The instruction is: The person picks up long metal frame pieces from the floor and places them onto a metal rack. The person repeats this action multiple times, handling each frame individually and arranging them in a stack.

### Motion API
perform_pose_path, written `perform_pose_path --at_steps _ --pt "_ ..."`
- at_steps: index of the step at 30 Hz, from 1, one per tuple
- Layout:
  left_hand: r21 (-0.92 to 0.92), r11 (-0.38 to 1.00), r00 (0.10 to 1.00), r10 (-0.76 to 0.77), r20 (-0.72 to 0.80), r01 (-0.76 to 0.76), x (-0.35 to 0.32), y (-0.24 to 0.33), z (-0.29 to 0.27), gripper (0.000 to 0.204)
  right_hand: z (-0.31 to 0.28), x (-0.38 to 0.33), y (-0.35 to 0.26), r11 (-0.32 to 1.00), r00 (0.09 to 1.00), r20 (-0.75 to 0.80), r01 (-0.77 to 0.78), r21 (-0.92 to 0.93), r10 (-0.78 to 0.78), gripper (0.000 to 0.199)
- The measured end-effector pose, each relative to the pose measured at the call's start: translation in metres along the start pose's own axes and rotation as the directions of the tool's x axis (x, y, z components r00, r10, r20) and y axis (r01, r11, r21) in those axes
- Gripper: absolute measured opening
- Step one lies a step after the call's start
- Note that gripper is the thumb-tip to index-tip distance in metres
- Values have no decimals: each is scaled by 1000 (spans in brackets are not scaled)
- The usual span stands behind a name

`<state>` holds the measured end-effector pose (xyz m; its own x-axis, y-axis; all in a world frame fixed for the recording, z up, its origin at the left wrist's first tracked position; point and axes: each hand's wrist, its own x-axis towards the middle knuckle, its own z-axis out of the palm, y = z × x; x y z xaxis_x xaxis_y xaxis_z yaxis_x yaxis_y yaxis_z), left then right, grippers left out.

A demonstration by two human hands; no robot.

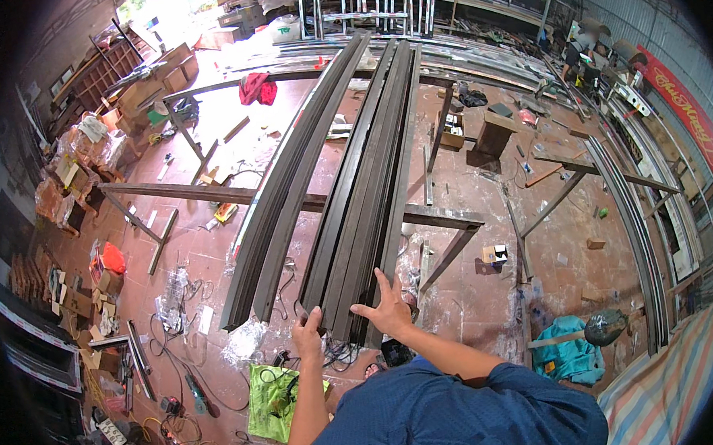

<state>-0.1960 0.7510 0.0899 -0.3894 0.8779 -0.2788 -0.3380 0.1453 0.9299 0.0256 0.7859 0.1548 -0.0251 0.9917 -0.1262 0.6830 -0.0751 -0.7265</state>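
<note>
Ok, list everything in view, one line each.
Metal profiles: two long bundles, dark grey, laid across the trestles, centre.
Trestles: two, dark steel, under the profiles.
Cloth: one, red, on the far trestle.
Bag: one, green, floor near left.
Cardboard boxes: several, brown, far left.
Teal cloth: one, floor right.
Left hand: gripping the profile ends.
Right hand: spread flat on the profile ends.

A red rag (257,87) lies far ahead on a trestle bar (204,89). Cardboard boxes (155,80) pile up far ahead to the left. A green bag (271,400) lies on the red floor (490,304) just behind and left. A teal cloth (569,355) and a dark stone (605,325) sit well to the right. A small box (495,253) stands nearer on the right.
</note>
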Motion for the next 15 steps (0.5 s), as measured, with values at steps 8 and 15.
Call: perform_pose_path --at_steps 8,15 --pt "-209 969 991 -131 35 135 -5 2 8 40 1 1 4 1000 1000 -6 8 6 -8 118" --pt "-235 967 994 -87 72 102 -3 -1 5 40 2 0 1 1000 1000 -8 -1 9 1 118"
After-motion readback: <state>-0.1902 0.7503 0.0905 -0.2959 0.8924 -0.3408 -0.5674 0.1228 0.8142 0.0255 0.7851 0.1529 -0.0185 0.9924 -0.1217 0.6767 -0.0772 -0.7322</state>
